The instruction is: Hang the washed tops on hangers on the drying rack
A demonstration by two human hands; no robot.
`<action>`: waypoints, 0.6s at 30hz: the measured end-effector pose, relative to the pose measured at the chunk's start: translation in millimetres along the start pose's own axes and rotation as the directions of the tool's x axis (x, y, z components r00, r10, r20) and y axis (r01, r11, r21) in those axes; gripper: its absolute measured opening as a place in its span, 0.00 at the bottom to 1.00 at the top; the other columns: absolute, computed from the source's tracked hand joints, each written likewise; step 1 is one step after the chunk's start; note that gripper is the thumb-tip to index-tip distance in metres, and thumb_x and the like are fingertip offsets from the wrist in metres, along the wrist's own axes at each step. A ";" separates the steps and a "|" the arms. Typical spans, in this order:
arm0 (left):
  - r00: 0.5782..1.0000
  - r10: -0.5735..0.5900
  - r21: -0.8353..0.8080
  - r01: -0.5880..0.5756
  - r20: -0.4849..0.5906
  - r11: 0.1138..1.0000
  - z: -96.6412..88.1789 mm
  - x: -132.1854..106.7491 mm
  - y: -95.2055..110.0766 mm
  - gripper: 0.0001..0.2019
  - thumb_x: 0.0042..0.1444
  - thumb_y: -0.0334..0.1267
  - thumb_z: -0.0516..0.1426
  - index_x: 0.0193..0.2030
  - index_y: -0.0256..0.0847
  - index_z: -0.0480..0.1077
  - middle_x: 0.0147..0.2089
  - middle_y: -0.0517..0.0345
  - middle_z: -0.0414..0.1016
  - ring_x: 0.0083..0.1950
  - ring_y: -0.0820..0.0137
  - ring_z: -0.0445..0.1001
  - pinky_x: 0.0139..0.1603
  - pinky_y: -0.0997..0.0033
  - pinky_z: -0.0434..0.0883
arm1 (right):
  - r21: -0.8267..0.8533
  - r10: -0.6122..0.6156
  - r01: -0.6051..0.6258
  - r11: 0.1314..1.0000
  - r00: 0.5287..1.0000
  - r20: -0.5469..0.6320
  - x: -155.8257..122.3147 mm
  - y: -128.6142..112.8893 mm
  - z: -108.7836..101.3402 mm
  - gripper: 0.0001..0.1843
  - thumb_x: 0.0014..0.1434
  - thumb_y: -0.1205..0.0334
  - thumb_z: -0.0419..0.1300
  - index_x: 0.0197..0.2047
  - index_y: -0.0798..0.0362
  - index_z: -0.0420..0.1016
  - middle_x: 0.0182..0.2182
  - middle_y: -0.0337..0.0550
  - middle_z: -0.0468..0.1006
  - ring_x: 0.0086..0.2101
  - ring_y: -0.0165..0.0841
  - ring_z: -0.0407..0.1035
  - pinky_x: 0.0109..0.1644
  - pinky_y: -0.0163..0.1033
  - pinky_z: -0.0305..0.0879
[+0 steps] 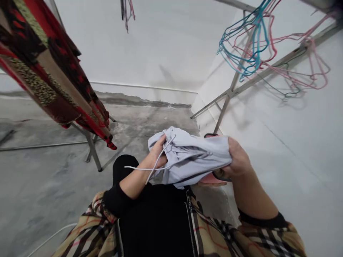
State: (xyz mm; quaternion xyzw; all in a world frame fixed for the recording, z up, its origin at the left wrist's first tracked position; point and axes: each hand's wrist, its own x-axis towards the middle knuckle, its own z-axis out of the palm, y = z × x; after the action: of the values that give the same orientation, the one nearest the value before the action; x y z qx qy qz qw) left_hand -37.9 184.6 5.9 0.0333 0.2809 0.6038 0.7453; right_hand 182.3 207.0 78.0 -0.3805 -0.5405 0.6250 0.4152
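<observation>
A light grey garment with a drawstring (197, 151), bunched and stretched sideways, is held in front of my body. My left hand (158, 151) grips its gathered end, where two pale cords hang out across my wrist. Around the opposite end my right hand (238, 157) is closed, with folds of the cloth between the fingers and thumb. The garment's exact kind is hard to tell from its folds. Beneath it, a pink object with a dark rim (213, 179) shows in part.
Blue hangers (254, 43) and pink hangers (312, 76) hang from a metal rack (230, 93) along the right wall. At the left, a red and brown patterned blanket (53, 71) drapes over another metal stand (92, 151). The floor is grey concrete (64, 192).
</observation>
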 end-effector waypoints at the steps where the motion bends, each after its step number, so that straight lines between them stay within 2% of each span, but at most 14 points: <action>1: 1.000 0.022 -0.009 -0.022 -0.022 1.000 1.2 -4.0 4.3 0.19 0.58 0.49 0.59 0.49 0.36 0.75 0.34 0.53 0.82 0.41 0.60 0.81 0.51 0.58 0.76 | -0.007 0.044 -0.044 0.999 0.999 0.006 -7.5 15.0 -1.9 0.21 0.47 0.39 0.68 0.36 0.45 0.77 0.26 0.40 0.79 0.28 0.38 0.74 0.28 0.41 0.71; 4: 0.998 0.027 -0.025 -0.028 -0.057 0.999 4.7 -14.8 12.2 0.19 0.58 0.49 0.59 0.49 0.37 0.75 0.32 0.54 0.82 0.41 0.59 0.81 0.53 0.55 0.76 | -0.059 0.190 -0.183 0.981 0.973 0.130 -27.9 54.3 -10.8 0.22 0.50 0.37 0.64 0.33 0.47 0.77 0.24 0.41 0.76 0.24 0.35 0.69 0.24 0.38 0.65; 6: 0.998 -0.027 -0.007 0.026 -0.064 1.000 6.0 -19.4 11.1 0.19 0.57 0.48 0.60 0.47 0.36 0.75 0.31 0.55 0.81 0.41 0.59 0.81 0.53 0.55 0.76 | -0.201 0.284 -0.234 0.951 0.919 0.274 -37.7 71.1 -16.3 0.22 0.54 0.38 0.63 0.30 0.50 0.75 0.22 0.40 0.74 0.24 0.32 0.66 0.25 0.36 0.62; 8: 0.996 -0.057 0.044 0.060 -0.067 0.997 6.6 -21.6 4.5 0.16 0.55 0.45 0.63 0.44 0.35 0.75 0.30 0.56 0.81 0.40 0.61 0.81 0.52 0.57 0.77 | -0.391 0.340 -0.181 0.902 0.856 0.389 -43.3 80.0 -19.6 0.20 0.55 0.43 0.64 0.28 0.53 0.74 0.23 0.38 0.71 0.25 0.30 0.64 0.28 0.34 0.60; 9: 0.997 -0.044 0.075 0.050 -0.070 0.996 6.8 -21.9 -0.4 0.14 0.54 0.43 0.64 0.43 0.35 0.75 0.30 0.56 0.80 0.39 0.62 0.81 0.51 0.59 0.77 | -0.461 0.338 -0.134 0.877 0.855 0.393 -44.7 82.8 -20.0 0.18 0.56 0.46 0.64 0.29 0.53 0.74 0.24 0.38 0.71 0.27 0.30 0.64 0.31 0.34 0.61; 10: 0.997 -0.020 0.107 0.028 -0.074 0.994 7.0 -21.9 -6.1 0.13 0.52 0.40 0.65 0.42 0.36 0.75 0.30 0.57 0.80 0.38 0.63 0.81 0.50 0.60 0.77 | -0.499 0.301 -0.094 0.862 0.886 0.353 -45.3 85.4 -19.3 0.16 0.58 0.48 0.63 0.31 0.53 0.74 0.26 0.38 0.72 0.28 0.30 0.64 0.33 0.35 0.62; 12: 0.996 0.030 0.176 -0.016 -0.080 0.984 7.1 -21.4 -18.4 0.12 0.50 0.37 0.66 0.40 0.35 0.75 0.31 0.56 0.81 0.36 0.64 0.81 0.47 0.61 0.78 | -0.481 0.135 -0.036 0.876 0.976 0.173 -44.6 92.0 -13.2 0.14 0.61 0.49 0.60 0.40 0.52 0.75 0.32 0.40 0.74 0.32 0.31 0.67 0.38 0.36 0.65; 13: 0.996 0.047 0.211 -0.029 -0.082 0.977 6.9 -21.0 -24.3 0.12 0.49 0.37 0.67 0.39 0.35 0.75 0.31 0.56 0.81 0.36 0.64 0.81 0.46 0.62 0.78 | -0.450 0.046 -0.004 0.893 0.996 0.083 -43.5 96.3 -7.7 0.15 0.61 0.49 0.60 0.45 0.51 0.74 0.36 0.42 0.75 0.35 0.32 0.68 0.41 0.37 0.67; 15: 0.995 0.057 0.274 -0.032 -0.084 0.961 5.4 -20.5 -34.4 0.14 0.48 0.39 0.67 0.40 0.34 0.75 0.33 0.54 0.81 0.37 0.62 0.81 0.45 0.61 0.78 | -0.403 -0.072 0.065 0.913 0.997 -0.002 -40.0 105.7 7.6 0.27 0.54 0.51 0.67 0.55 0.49 0.70 0.46 0.45 0.75 0.41 0.35 0.70 0.49 0.41 0.68; 17: 0.994 0.073 0.333 -0.042 -0.081 0.942 2.2 -20.4 -40.6 0.17 0.47 0.41 0.68 0.41 0.34 0.76 0.35 0.53 0.82 0.38 0.62 0.81 0.46 0.62 0.77 | -0.383 -0.117 0.117 0.916 0.993 0.022 -34.7 113.6 24.3 0.41 0.46 0.55 0.73 0.62 0.48 0.64 0.55 0.48 0.72 0.48 0.38 0.70 0.55 0.43 0.67; 18: 0.993 0.091 0.364 -0.059 -0.072 0.930 0.2 -20.4 -42.0 0.18 0.46 0.42 0.69 0.42 0.34 0.76 0.36 0.53 0.82 0.40 0.62 0.80 0.47 0.62 0.76 | -0.369 -0.120 0.125 0.921 0.992 0.035 -31.4 116.2 31.1 0.43 0.45 0.56 0.73 0.63 0.48 0.63 0.57 0.48 0.71 0.50 0.39 0.70 0.56 0.44 0.66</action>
State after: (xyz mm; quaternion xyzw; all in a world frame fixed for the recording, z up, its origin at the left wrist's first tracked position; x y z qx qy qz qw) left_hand -3.1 154.6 -2.6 0.1538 0.4180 0.5707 0.6899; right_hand 152.5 158.4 -32.4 -0.4136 -0.6738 0.4870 0.3711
